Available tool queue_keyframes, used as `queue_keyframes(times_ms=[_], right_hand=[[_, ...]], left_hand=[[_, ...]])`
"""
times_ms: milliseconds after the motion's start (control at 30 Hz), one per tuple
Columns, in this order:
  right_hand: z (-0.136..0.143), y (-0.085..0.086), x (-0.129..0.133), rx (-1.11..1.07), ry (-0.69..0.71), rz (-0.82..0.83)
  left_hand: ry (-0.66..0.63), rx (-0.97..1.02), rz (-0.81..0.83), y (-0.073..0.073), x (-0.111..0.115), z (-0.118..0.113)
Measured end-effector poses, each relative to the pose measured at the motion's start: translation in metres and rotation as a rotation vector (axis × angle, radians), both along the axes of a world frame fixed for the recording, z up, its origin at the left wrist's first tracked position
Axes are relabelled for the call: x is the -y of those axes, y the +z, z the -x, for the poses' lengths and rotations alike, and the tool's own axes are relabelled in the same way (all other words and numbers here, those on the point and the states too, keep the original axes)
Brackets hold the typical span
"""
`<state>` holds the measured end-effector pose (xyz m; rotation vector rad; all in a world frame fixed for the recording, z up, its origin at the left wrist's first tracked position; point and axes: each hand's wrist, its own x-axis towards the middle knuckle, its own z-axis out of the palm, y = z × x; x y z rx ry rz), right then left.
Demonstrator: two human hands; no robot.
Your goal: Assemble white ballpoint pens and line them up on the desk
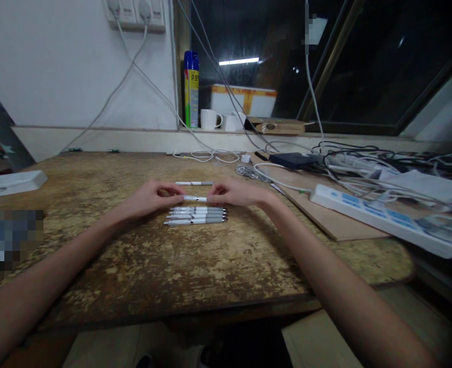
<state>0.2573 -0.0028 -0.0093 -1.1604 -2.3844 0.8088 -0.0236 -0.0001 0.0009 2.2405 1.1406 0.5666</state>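
Observation:
Between my two hands lies a white pen [195, 199], pinched at its two ends. My left hand [155, 197] closes thumb and fingertips on its left end. At the other end, the fingers of my right hand [231, 193] are closed and cover the tip. Just nearer to me, several white pens with grey grips [197, 219] lie side by side in a row on the worn wooden table [164, 271]. Beyond my hands another white and grey pen [193, 183] lies crosswise, its right end close to my right hand.
To the right, a white power strip [382, 217] sits on a brown board [325, 220] among tangled cables. A clear plastic bag [248, 171] and a dark flat box [292, 160] lie behind. A spray can [191, 92] and white mug [209, 119] stand on the sill.

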Motion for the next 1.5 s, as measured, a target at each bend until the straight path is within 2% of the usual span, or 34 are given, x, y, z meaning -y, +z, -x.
queue_keyframes(times_ms=[233,467,633,700,900,1000,1167,1233,1267,1400,1500], right_hand=[[0.000,-0.006,-0.006,0.007,0.044,0.037],[0.002,-0.011,-0.010,-0.013,0.026,0.020],[0.002,-0.006,-0.010,-0.047,-0.019,-0.057],[-0.002,-0.005,-0.012,-0.052,-0.110,-0.100],[-0.023,-0.009,-0.022,0.022,-0.500,-0.257],[-0.029,-0.014,-0.026,0.008,-0.648,-0.259],[-0.034,-0.022,-0.032,0.040,-0.876,-0.260],[-0.038,-0.024,-0.033,0.038,-0.913,-0.256],[-0.040,-0.025,-0.034,0.038,-0.929,-0.257],[-0.047,-0.029,-0.034,0.023,-0.963,-0.281],[-0.049,-0.033,-0.034,0.016,-0.939,-0.299]], left_hand=[[-0.095,-0.084,0.001,0.001,-0.008,0.007],[-0.090,-0.099,0.039,-0.001,-0.013,0.013],[-0.064,-0.076,-0.038,-0.001,-0.014,0.015],[-0.035,-0.051,-0.089,-0.003,-0.017,0.017],[0.034,0.069,-0.168,-0.005,-0.027,0.024],[0.126,0.043,-0.134,-0.003,-0.023,0.024],[0.232,-0.030,-0.230,-0.001,-0.017,0.023],[0.344,-0.061,-0.211,-0.003,-0.019,0.025],[0.343,-0.050,-0.219,-0.005,-0.022,0.026],[0.233,0.057,-0.244,-0.014,-0.034,0.033],[0.189,0.035,-0.339,-0.023,-0.044,0.038]])
